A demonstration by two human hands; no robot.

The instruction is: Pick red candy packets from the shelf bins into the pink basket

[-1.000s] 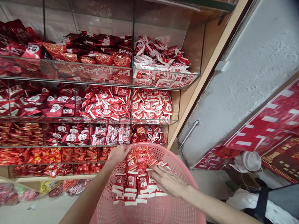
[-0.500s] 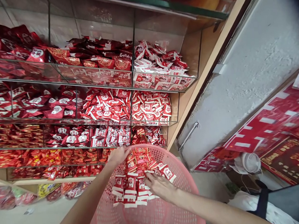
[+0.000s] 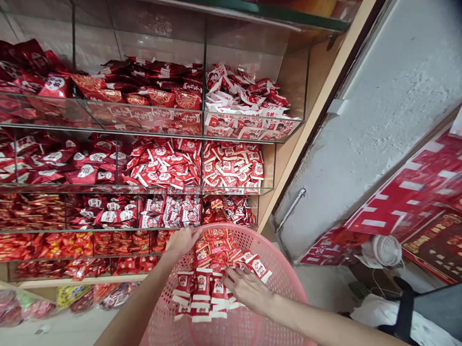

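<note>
A pink perforated plastic basket point(image 3: 275, 254) stands in front of me, tilted towards my view. My left hand point(image 3: 183, 240) is closed over its far left rim. Inside lie small red-and-white candy packets point(image 3: 202, 284), lined up in overlapping rows, with red-and-gold packets point(image 3: 219, 246) behind them. My right hand point(image 3: 248, 289) rests on the right side of these rows, fingers bent and slightly apart, fingertips touching the packets. Its palm hides some of the packets below, and no packet is seen lifted in it.
Shelves with clear dividers hold heaps of red packets point(image 3: 163, 161) beyond the basket. White-and-red packets point(image 3: 251, 119) fill the upper right bin. Tied bags point(image 3: 76, 296) lie below at left. A grey wall point(image 3: 397, 74), red boxes point(image 3: 446, 243) and a white round object point(image 3: 386, 250) are at right.
My right hand has shifted slightly down and left over the packets. My left hand stays on the basket rim, and the packet rows look the same.
</note>
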